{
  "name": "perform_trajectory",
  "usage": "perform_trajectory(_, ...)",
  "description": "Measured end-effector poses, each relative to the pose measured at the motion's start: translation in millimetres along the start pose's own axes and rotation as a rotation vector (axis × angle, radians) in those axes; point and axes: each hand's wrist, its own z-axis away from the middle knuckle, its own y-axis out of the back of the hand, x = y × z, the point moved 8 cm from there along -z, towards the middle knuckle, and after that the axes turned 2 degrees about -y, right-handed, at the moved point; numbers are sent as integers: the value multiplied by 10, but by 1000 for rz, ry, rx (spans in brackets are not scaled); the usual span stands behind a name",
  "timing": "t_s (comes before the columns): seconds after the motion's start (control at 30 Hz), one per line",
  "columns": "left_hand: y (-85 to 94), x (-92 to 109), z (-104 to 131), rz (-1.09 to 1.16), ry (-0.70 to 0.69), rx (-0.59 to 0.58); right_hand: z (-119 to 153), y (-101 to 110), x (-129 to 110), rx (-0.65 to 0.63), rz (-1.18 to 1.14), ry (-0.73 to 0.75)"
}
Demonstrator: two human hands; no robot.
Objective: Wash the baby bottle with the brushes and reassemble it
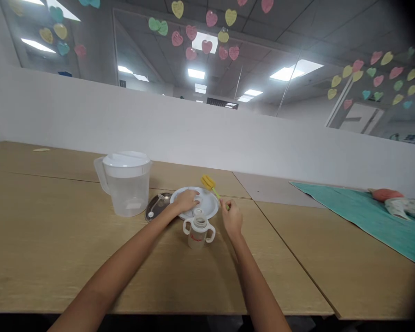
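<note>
My right hand (232,216) is closed around the green handle of a bottle brush (208,181), whose yellow sponge head points up and to the left. My left hand (187,201) reaches over a white plate (212,208), its fingers stretched out and apart. Whether the fingertips touch the plate I cannot tell. Just in front of the plate stands an uncapped baby bottle (196,235), with two white side handles and red lettering. A metal tray (152,208) lies partly under my left forearm, with small white bottle parts (151,214) on it.
A clear lidded pitcher (129,191) holding clear liquid stands left of the tray. On the right a green mat (346,210) bears a red and white cloth-like item (389,196). Behind the wooden table (55,240) runs a white wall (180,124) with windows above.
</note>
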Motion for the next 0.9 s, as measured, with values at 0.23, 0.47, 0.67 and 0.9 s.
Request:
perform_trajectory(0.23, 590, -2, 30, 129, 28, 220, 15, 70, -16, 74, -75, -20)
perform_trajectory(0.47, 982, -206, 124, 717, 39, 498, 151, 52, -305, 0, -153, 224)
perform_trajectory(0.67, 1098, -164, 171, 812, -2, 576, 206, 52, -388, -7, -164, 360)
perform_trajectory(0.9, 1166, 72, 250, 763, -64, 454, 353, 285, -503, 322, -128, 616)
